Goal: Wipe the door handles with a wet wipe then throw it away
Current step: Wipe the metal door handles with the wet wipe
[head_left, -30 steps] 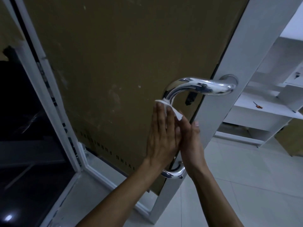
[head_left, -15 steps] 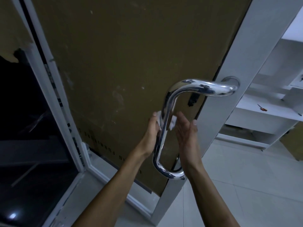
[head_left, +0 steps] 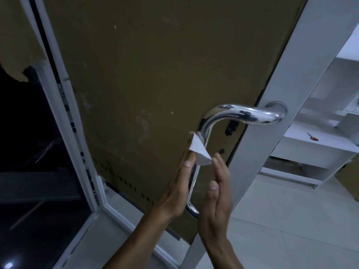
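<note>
On one chrome handle [head_left: 202, 133], two flat, spread hands, left [head_left: 179, 183] and right [head_left: 218, 188], press one wipe [head_left: 198, 150].

You had only one view, the wide-angle camera on your head, so no second view shared the scene. It looked forward and slightly down from close in front of the door [head_left: 155, 84], whose brown panel filled the upper centre of the frame. The chrome door handle [head_left: 229, 117] sat right of centre, near the lens. Your forearms came in from the bottom edge. The wide lens bent the white frame [head_left: 281, 113] into a slant, and white shelves [head_left: 310, 144] showed at far right.
</note>
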Tool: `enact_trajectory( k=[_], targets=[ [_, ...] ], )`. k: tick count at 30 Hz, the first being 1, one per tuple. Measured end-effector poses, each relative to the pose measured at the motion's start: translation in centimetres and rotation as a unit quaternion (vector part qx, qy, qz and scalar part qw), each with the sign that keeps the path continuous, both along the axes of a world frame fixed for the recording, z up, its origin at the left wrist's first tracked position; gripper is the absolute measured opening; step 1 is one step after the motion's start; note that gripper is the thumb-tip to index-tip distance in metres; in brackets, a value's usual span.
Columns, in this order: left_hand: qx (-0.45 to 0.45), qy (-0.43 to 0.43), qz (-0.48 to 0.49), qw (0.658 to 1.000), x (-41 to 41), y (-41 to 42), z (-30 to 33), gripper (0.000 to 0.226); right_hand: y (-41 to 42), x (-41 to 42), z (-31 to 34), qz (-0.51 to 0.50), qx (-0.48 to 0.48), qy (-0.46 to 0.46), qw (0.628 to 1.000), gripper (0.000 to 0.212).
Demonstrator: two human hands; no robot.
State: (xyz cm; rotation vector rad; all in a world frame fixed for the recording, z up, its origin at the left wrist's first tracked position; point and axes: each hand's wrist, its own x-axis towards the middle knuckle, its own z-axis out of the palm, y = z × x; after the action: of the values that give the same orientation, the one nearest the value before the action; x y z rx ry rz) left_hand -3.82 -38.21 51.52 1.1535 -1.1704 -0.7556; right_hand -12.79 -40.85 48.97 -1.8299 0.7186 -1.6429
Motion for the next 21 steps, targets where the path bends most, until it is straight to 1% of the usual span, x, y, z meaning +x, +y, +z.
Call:
enact_trajectory(
  k=[1, 2, 5, 7, 9, 10, 13, 15, 18, 20, 21],
  targets=[
    [-0.021, -0.020, 0.013, 0.999, 0.0, 0.0, 0.4, 0.057, 0.3, 0.3, 0.2, 0.002, -0.016, 0.001, 1.000, 0.048],
    [-0.043, -0.034, 0.024, 0.998, 0.1, -0.2, 0.7, 0.060, 0.5, 0.6, 0.3, 0.002, -0.024, 0.003, 1.000, 0.048],
    [-0.102, -0.058, 0.053, 0.992, 0.3, -0.4, 1.4, 0.057, 0.8, 2.0, 1.0, -0.008, -0.024, 0.013, 1.000, 0.052],
    [-0.127, -0.048, 0.067, 0.988, 0.6, -0.5, 1.8, 0.056, 1.1, 2.8, 1.1, -0.034, -0.046, 0.012, 0.998, 0.053],
    [-0.139, -0.061, 0.073, 0.986, 0.9, -0.7, 2.5, 0.057, 1.4, 3.3, 0.6, -0.038, -0.070, 0.010, 0.997, 0.051],
    [-0.144, -0.071, 0.070, 0.985, 0.9, -0.8, 3.0, 0.057, 1.6, 3.6, 0.4, -0.031, -0.063, 0.008, 0.998, 0.051],
    [-0.160, -0.078, 0.039, 0.983, 1.5, -1.3, 3.9, 0.056, 1.5, 4.7, 1.2, -0.003, 0.024, -0.018, 1.000, 0.055],
    [-0.169, -0.069, 0.027, 0.983, 1.8, -1.3, 4.4, 0.055, 0.5, 5.4, 2.7, 0.002, 0.044, -0.040, 0.998, 0.055],
    [-0.189, -0.054, 0.010, 0.980, 2.6, -1.2, 4.7, 0.053, -1.5, 6.1, 5.6, -0.001, 0.037, -0.053, 0.998, 0.042],
    [-0.189, -0.013, 0.009, 0.982, 3.1, -1.2, 4.9, 0.056, -2.3, 6.4, 7.5, -0.005, 0.071, -0.065, 0.995, 0.029],
    [-0.194, 0.000, 0.016, 0.981, 3.2, -1.2, 5.3, 0.057, -2.8, 6.5, 8.1, -0.002, 0.093, -0.070, 0.993, 0.029]
  ],
)
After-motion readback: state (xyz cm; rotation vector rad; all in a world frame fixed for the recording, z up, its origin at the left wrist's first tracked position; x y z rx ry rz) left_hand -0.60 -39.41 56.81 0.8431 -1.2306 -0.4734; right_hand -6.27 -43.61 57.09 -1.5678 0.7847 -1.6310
